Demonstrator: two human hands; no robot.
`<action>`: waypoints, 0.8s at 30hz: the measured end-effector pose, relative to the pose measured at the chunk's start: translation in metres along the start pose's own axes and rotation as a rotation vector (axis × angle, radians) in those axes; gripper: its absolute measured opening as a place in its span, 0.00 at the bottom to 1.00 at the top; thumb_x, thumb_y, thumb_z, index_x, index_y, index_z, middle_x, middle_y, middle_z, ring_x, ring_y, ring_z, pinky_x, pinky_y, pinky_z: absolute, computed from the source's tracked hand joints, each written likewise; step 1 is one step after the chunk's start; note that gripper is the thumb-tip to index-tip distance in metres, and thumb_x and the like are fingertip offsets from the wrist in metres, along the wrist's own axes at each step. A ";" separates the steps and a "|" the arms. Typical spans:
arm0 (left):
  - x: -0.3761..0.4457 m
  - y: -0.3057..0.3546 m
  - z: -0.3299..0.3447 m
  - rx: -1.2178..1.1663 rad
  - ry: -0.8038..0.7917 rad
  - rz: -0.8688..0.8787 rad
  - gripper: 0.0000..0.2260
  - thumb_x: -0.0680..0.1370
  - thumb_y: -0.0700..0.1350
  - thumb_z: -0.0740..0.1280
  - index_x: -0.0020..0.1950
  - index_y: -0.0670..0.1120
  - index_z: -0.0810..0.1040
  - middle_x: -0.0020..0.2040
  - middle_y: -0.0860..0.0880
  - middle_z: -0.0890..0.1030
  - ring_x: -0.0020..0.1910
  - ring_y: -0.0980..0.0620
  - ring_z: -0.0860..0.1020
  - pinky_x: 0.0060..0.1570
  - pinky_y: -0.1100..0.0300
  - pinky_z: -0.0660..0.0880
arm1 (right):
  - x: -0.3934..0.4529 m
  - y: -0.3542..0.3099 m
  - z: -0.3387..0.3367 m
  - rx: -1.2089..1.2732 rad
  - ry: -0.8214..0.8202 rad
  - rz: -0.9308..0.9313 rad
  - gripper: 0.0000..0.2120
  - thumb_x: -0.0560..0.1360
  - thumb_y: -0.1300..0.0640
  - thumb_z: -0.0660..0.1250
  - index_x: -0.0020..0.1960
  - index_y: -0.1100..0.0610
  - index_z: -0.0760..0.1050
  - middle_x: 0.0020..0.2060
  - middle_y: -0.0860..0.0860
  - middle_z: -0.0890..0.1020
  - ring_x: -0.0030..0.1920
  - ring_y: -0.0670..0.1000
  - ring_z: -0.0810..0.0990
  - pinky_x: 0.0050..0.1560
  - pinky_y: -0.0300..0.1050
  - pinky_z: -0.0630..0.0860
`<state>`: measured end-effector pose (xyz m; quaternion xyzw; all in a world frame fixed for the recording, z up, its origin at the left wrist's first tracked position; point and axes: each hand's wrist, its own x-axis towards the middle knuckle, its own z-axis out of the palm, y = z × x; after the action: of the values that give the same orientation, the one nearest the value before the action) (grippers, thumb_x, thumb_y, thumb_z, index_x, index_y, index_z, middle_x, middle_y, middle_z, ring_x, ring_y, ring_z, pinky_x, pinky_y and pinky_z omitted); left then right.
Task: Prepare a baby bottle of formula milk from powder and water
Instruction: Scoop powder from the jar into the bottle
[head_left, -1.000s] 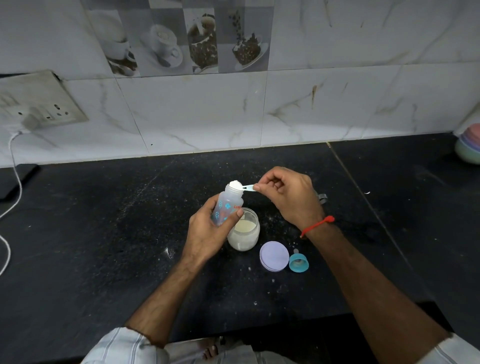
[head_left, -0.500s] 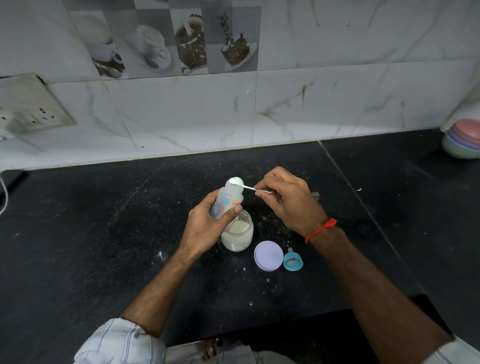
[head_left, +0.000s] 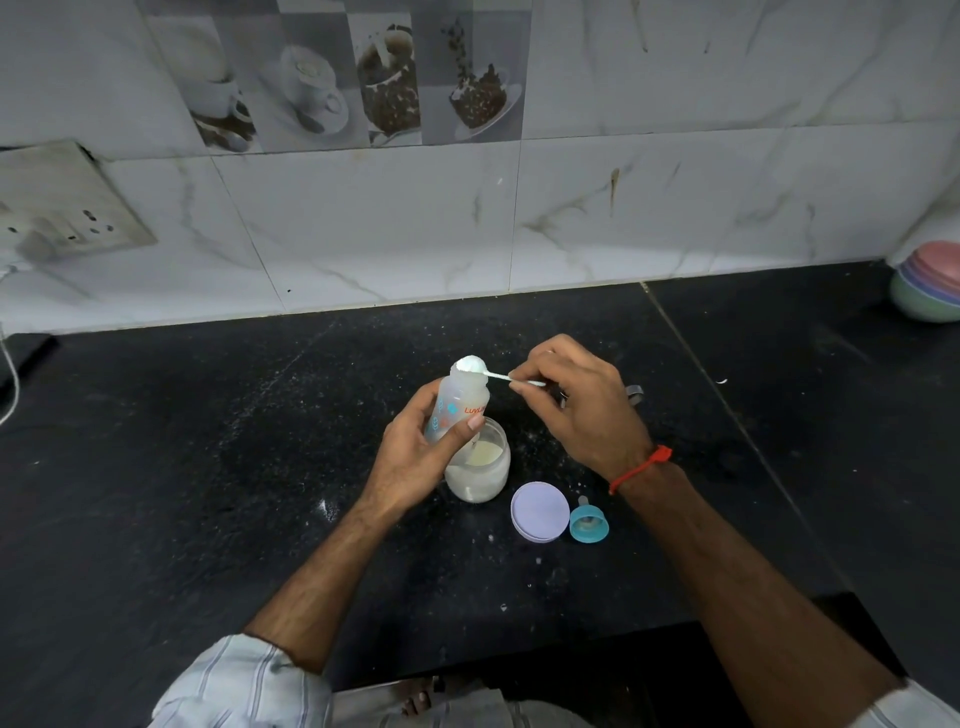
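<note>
My left hand (head_left: 413, 462) grips a clear baby bottle (head_left: 460, 400) with blue and orange print, tilted, its open mouth up. My right hand (head_left: 576, 405) pinches the handle of a small white scoop (head_left: 480, 366); its bowl, heaped with white powder, rests at the bottle's mouth. Just below the bottle stands an open glass jar of formula powder (head_left: 480, 467), partly hidden by my left thumb. The jar's lilac lid (head_left: 539, 512) lies flat to its right, beside the bottle's teal collar with teat (head_left: 588, 524).
Spilled powder speckles the black stone counter (head_left: 208, 467). Stacked pastel bowls (head_left: 930, 291) sit at the far right by the tiled wall. A socket plate (head_left: 62, 208) with a white cable is on the left wall. A small metal object (head_left: 634, 392) shows behind my right hand.
The scoop has levelled and slid a little outward over the bottle's mouth, with more of its handle showing. The bottle and both hands have stayed above the jar.
</note>
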<state>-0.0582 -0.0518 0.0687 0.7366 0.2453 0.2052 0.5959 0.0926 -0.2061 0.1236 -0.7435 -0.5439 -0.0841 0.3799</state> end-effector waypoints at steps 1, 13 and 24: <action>0.000 0.000 0.000 -0.003 -0.001 0.002 0.27 0.72 0.59 0.77 0.69 0.55 0.77 0.59 0.57 0.85 0.59 0.54 0.83 0.62 0.45 0.81 | 0.000 0.000 0.000 0.006 0.018 0.001 0.03 0.78 0.62 0.72 0.51 0.60 0.83 0.48 0.54 0.80 0.44 0.47 0.78 0.46 0.36 0.76; 0.000 -0.003 -0.002 -0.031 0.007 0.027 0.25 0.75 0.53 0.76 0.70 0.53 0.76 0.61 0.54 0.84 0.59 0.53 0.83 0.61 0.48 0.81 | -0.001 -0.004 0.002 -0.009 0.075 -0.058 0.04 0.77 0.64 0.73 0.51 0.63 0.84 0.47 0.55 0.80 0.43 0.48 0.78 0.46 0.37 0.77; -0.003 -0.009 -0.002 -0.045 0.011 0.037 0.22 0.76 0.51 0.76 0.69 0.56 0.76 0.61 0.53 0.84 0.59 0.53 0.83 0.60 0.47 0.82 | -0.005 -0.005 0.004 -0.015 0.083 -0.085 0.04 0.77 0.65 0.73 0.52 0.63 0.84 0.47 0.55 0.80 0.41 0.48 0.78 0.44 0.37 0.76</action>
<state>-0.0626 -0.0507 0.0604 0.7262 0.2302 0.2256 0.6072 0.0848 -0.2067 0.1208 -0.7183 -0.5581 -0.1350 0.3928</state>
